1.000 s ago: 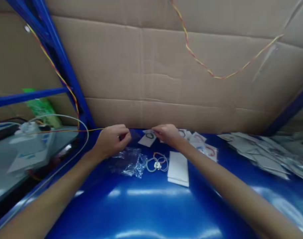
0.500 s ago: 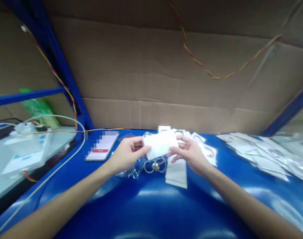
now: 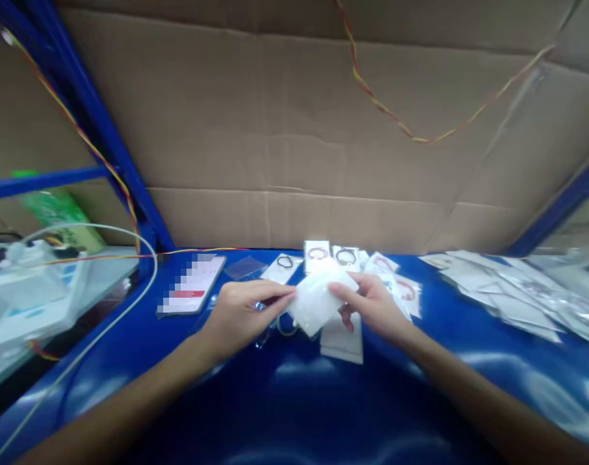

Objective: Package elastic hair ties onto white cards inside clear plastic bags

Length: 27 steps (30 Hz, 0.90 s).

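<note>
From where I stand, the thing in hand is a flat, white, squarish packet with a glossy, film-like sheen (image 3: 318,298); it is held tilted above the shiny blue tabletop (image 3: 294,413), between the two hands. The left hand (image 3: 248,315) pinches its left corner between thumb and fingertips; the right hand (image 3: 372,305) grips the right side, thumb laid over the top face, other fingers curled behind or below.

In the view, just beneath the packet, part of a pale looped cord (image 3: 285,325) shows, with crumpled clear plastic (image 3: 260,339) by the left hand; a short stack of blank white cards (image 3: 341,345) lies near the right hand; beyond are white cards bearing thin bracelets (image 3: 317,253).

What could go wrong, to my eye: the left pinch takes in only a corner, so slick film might slide out and leave the packet swinging from the right hand; too hard a pull between the hands could crease or tear it; lowered carelessly, it could snag the cord or nudge the stack askew.
</note>
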Available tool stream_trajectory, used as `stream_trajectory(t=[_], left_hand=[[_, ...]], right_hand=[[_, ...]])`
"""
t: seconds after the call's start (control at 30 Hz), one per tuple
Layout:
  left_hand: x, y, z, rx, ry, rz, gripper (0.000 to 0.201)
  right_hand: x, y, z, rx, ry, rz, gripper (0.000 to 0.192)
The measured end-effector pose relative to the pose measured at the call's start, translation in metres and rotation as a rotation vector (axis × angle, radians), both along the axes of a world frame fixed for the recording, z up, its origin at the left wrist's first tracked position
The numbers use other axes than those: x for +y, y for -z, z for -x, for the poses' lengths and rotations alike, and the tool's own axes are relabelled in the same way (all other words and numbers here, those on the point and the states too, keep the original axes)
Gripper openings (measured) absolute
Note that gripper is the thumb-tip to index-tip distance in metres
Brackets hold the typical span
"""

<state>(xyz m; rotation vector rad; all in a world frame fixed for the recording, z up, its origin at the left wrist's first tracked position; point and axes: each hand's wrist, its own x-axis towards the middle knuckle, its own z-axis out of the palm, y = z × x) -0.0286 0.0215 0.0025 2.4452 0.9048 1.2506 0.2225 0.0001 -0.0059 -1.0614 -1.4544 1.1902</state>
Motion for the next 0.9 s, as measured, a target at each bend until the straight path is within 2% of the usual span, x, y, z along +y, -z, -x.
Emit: stream_trajectory(t=[0.13,0.2,0.27,0.47,0.53,0.63,0.7,0.77,0.9], left_hand=[[0.000,-0.002,0.001,0.056,0.118,-0.254,0.015],[-0.002,-0.006,-0.001,0.064,0.165,-0.287,0.016],[-0.006,-0.010,-0.003,0.060,0.206,-0.233,0.016],[-0.015,-0.015,-0.002,0.025,0.255,0.116,0.010],[-0.016,-0.017,0.000,0.059,0.268,0.122,0.015],[-0.016,-0.018,0.000,0.122,0.261,0.016,0.029],[-0.014,-0.016,-0.001,0.147,0.215,-0.037,0.023],[-0.010,-0.013,-0.003,0.149,0.112,-0.036,0.024],[-0.002,-0.007,-0.005,0.076,-0.166,0.087,0.028]], right_hand=[[0.003,0.002,0.000,0.164,0.070,0.127,0.033],[0.006,0.002,-0.002,0.240,0.109,0.182,0.031],[0.010,0.003,-0.004,0.269,0.137,0.194,0.029],[0.014,0.007,-0.008,0.289,0.186,0.130,0.026],[0.012,0.006,-0.007,0.279,0.201,0.075,0.026],[0.008,0.002,-0.005,0.252,0.185,0.001,0.033],[0.004,-0.001,-0.002,0.220,0.162,-0.050,0.037],[0.000,-0.003,0.001,0.189,0.146,-0.113,0.036],[-0.004,-0.003,0.005,0.181,0.132,-0.162,0.030]])
